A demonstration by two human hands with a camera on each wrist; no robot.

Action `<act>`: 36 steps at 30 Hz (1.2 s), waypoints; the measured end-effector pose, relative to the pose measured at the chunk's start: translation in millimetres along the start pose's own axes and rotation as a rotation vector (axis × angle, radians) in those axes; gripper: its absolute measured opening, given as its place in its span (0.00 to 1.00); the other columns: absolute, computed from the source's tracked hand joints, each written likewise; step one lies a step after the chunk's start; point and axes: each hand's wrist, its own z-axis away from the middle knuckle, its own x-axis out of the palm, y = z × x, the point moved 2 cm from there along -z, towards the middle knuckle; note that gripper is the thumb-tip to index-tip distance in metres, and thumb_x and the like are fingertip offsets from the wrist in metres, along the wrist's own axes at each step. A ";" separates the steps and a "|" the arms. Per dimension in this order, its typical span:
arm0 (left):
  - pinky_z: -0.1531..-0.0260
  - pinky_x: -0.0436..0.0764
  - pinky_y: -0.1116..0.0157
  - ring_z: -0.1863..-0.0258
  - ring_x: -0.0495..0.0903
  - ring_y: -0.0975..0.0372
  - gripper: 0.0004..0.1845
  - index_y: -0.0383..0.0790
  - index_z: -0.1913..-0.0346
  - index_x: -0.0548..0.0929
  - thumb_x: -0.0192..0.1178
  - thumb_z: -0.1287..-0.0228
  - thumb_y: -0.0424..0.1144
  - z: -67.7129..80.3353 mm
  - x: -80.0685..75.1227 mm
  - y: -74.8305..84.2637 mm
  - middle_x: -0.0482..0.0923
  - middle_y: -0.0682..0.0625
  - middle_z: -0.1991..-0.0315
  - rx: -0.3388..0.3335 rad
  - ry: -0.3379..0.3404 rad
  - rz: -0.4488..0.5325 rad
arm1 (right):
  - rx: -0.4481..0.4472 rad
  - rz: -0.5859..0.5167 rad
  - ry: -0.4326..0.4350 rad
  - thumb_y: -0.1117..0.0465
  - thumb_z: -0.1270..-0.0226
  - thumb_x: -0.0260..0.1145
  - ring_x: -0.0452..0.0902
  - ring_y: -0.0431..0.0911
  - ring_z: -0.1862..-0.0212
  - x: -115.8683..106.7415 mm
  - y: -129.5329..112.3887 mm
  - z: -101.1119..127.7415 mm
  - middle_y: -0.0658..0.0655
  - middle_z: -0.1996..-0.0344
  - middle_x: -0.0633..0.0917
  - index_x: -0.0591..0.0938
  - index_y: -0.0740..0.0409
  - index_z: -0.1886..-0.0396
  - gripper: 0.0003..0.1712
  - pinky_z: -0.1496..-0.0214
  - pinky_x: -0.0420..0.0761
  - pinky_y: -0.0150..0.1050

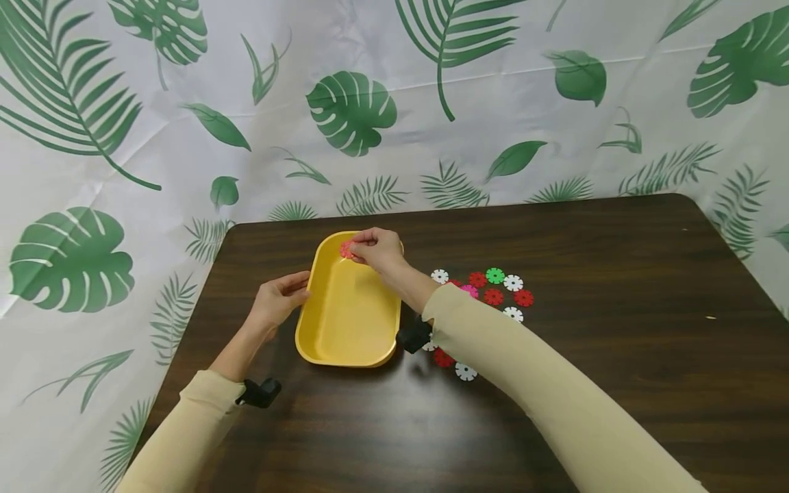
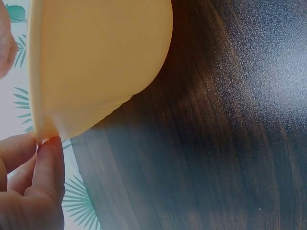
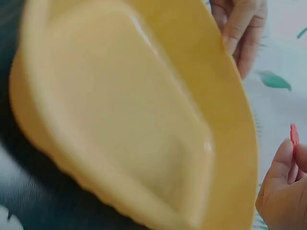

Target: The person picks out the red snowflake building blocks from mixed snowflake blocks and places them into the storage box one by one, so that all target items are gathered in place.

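My left hand [image 1: 275, 302] pinches the left rim of a yellow plastic bin [image 1: 354, 315], thumb and fingers on either side of it, as the left wrist view also shows. Between thumb and fingertips my right hand [image 1: 382, 253] holds a coral-red notched disc [image 1: 346, 250], over the bin's far end. Edge-on in the right wrist view, that disc [image 3: 293, 134] looks thin and flat. The bin's visible floor is bare. To the right of the bin, several notched discs lie on the table, among them a green disc [image 1: 495, 275] and a red disc [image 1: 524, 298].
The dark wood table [image 1: 616, 287] reaches far to the right. More discs lie partly hidden under my right forearm, with a white disc [image 1: 466, 372] at the near side. A leaf-print cloth [image 1: 382, 178] hangs behind the table.
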 end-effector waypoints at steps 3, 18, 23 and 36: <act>0.51 0.79 0.72 0.42 0.72 0.48 0.25 0.29 0.34 0.67 0.54 0.33 0.28 -1.0 0.8 0.6 0.70 0.32 0.39 0.002 0.001 -0.004 | 0.020 -0.018 0.030 0.73 0.41 0.65 0.78 0.41 0.72 9.3 5.2 -6.3 0.57 0.69 0.80 0.80 0.69 0.61 0.08 0.55 0.83 0.39; 0.54 0.80 0.73 0.45 0.74 0.51 0.24 0.29 0.36 0.68 0.54 0.34 0.26 -5.2 3.5 0.9 0.72 0.33 0.41 0.002 0.018 0.018 | 0.120 0.045 0.225 0.75 0.44 0.67 0.78 0.45 0.74 29.3 27.4 -32.7 0.61 0.68 0.82 0.82 0.68 0.66 0.05 0.57 0.84 0.42; 0.56 0.80 0.74 0.44 0.74 0.49 0.24 0.29 0.35 0.68 0.54 0.34 0.26 -4.0 1.2 -1.1 0.72 0.33 0.41 -0.006 0.021 0.020 | 0.123 0.079 0.239 0.76 0.45 0.66 0.80 0.49 0.70 32.5 36.1 -38.3 0.62 0.68 0.82 0.83 0.69 0.67 0.05 0.58 0.84 0.43; 0.54 0.80 0.72 0.43 0.73 0.47 0.24 0.30 0.35 0.68 0.53 0.34 0.27 -1.2 -1.5 -3.6 0.71 0.33 0.41 -0.012 0.015 0.011 | 0.162 0.126 0.255 0.77 0.47 0.67 0.81 0.47 0.73 37.0 49.7 -46.6 0.63 0.64 0.84 0.84 0.67 0.68 0.06 0.65 0.85 0.37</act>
